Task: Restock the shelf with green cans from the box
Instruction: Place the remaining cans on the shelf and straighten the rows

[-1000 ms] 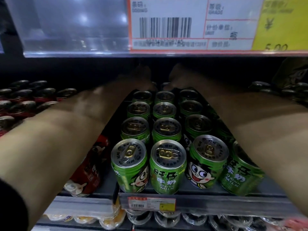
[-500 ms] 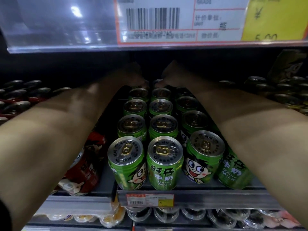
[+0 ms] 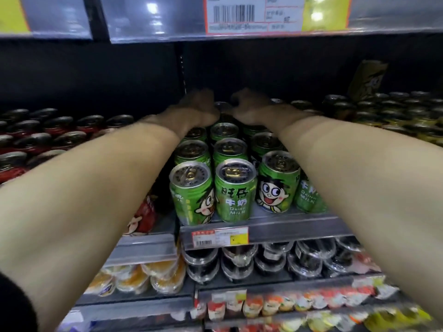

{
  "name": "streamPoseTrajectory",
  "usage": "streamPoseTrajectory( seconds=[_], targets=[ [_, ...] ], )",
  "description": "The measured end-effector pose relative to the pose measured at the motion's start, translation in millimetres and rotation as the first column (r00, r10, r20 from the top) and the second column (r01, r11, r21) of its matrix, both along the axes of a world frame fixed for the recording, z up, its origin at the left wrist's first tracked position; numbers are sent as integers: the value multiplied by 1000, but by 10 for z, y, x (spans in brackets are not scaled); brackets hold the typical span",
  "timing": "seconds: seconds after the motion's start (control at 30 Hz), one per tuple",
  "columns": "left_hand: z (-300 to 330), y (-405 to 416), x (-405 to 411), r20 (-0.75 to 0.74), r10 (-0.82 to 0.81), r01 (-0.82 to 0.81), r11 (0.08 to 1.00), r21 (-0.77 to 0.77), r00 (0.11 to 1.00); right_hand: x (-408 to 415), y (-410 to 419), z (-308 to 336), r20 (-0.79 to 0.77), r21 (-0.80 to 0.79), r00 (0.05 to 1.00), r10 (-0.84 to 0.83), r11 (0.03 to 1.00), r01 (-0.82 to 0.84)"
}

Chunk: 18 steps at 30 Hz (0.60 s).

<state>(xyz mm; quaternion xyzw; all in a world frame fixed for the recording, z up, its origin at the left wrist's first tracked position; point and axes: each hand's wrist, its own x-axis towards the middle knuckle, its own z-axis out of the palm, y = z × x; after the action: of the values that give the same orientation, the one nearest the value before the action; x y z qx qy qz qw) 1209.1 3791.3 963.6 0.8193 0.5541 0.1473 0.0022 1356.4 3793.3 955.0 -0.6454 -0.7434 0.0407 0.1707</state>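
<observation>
Green milk cans (image 3: 236,195) stand in several rows on the middle shelf (image 3: 299,227), with the front row at the shelf lip. Both my arms reach deep over them. My left hand (image 3: 197,111) lies curled over the tops of the rear cans on the left. My right hand (image 3: 251,109) is curled over the rear cans on the right, nearly touching the left hand. The fingers point away into the dark back of the shelf, so their grip is hidden. The box is out of view.
Red cans (image 3: 48,137) fill the shelf to the left, one red can (image 3: 143,216) showing under my left forearm. Dark-topped yellow cans (image 3: 395,111) stand on the right. A price label strip (image 3: 239,17) hangs close overhead. Plastic dessert cups (image 3: 239,262) sit on the shelves below.
The view has pulled back and dropped, showing more of the lower shelves. Both hands stay at the back of the green can rows and are now closer together.
</observation>
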Motion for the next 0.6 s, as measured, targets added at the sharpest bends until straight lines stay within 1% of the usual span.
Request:
streamPoseTrajectory(
  seconds=[0.07,0.13,0.17,0.3,0.4,0.47,0.53,0.6],
  targets=[
    [-42,-150,-15,16,21,-21,1000,4,1000,87,-154,11,-17,-34,999,-36,999,36],
    [-27,-342,18,31,-47,47,999,2,998,173,-317,18,-92,-57,993,-71,996,65],
    [-8,-448,43,35,-89,89,996,12,995,221,-415,16,-99,-48,991,-86,995,82],
    [37,-951,179,57,-230,228,973,37,972,491,-1002,61,-17,29,989,-145,989,146],
    [61,-1335,321,62,-373,371,928,48,926,750,-1441,119,22,46,987,-161,986,160],
    [78,-1530,397,43,-436,435,900,16,899,872,-1693,193,20,44,988,-151,988,150],
    [87,-1646,449,-35,-447,445,894,-45,894,968,-1893,268,2,-32,993,-115,993,115],
    [88,-1685,467,-112,-421,415,907,-71,900,1014,-2000,326,43,-136,997,-59,989,64]
  ],
)
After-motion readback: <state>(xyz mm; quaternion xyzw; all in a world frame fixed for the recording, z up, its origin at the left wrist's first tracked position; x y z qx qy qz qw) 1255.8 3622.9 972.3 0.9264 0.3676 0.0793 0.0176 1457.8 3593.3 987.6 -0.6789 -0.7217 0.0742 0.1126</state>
